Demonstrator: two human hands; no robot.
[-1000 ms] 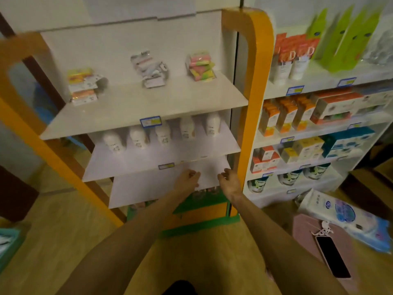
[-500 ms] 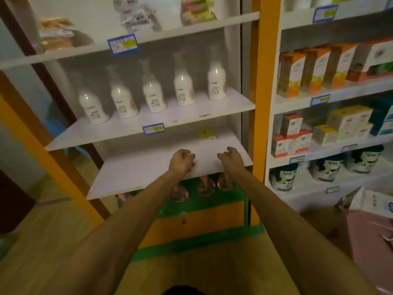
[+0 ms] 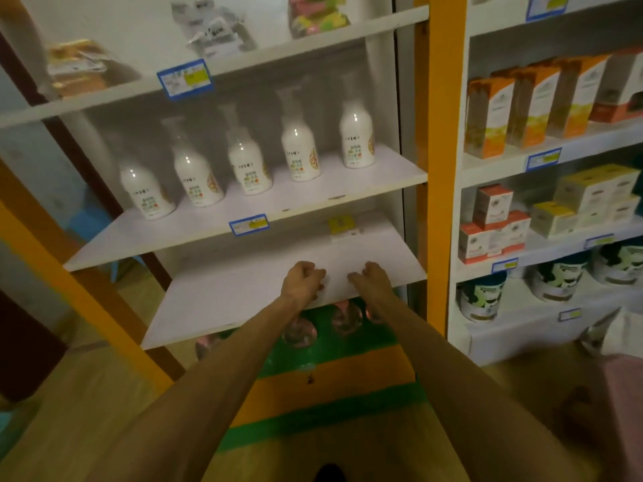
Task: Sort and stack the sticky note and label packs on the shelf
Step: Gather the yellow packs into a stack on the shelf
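- Nearest: both forearms stretched fwd over wood floor, reaching at lowest white shelf (image 3: 222, 304) of orange-framed unit.
- Left hand (image 3: 302, 280) and right hand (image 3: 371, 279) at that shelf's near edge, close together but apart; fingers curled under, nothing visible in either. Whether touching the board: can't tell.
- Same shelf, far right: one yellow sticky note pack (image 3: 341, 223) with a pale label pack (image 3: 345, 234) just in front, touching or nearly. Looks like start of a pile here; rest of board bare.
- Below shelf: roundish pink-topped items, blurred, not task stuff.
- Next shelf up: five white pump bottles (image 3: 245, 165) in a row, blue price tag (image 3: 248, 224) on edge.
- Farthest, top shelf: three lots not yet brought down — orange/yellow packs (image 3: 77, 66) far left, clear-wrapped label packs (image 3: 215, 29) mid, multicolour sticky note stack (image 3: 318, 15) right. Loose and well apart, not sorted.
- Right unit: cartons and tins, unrelated.
- Judgement: early stage. Most packs on top shelf, unsorted; gathering by type and stacking left to do. Hands empty, so next prob. a reach for a pack.
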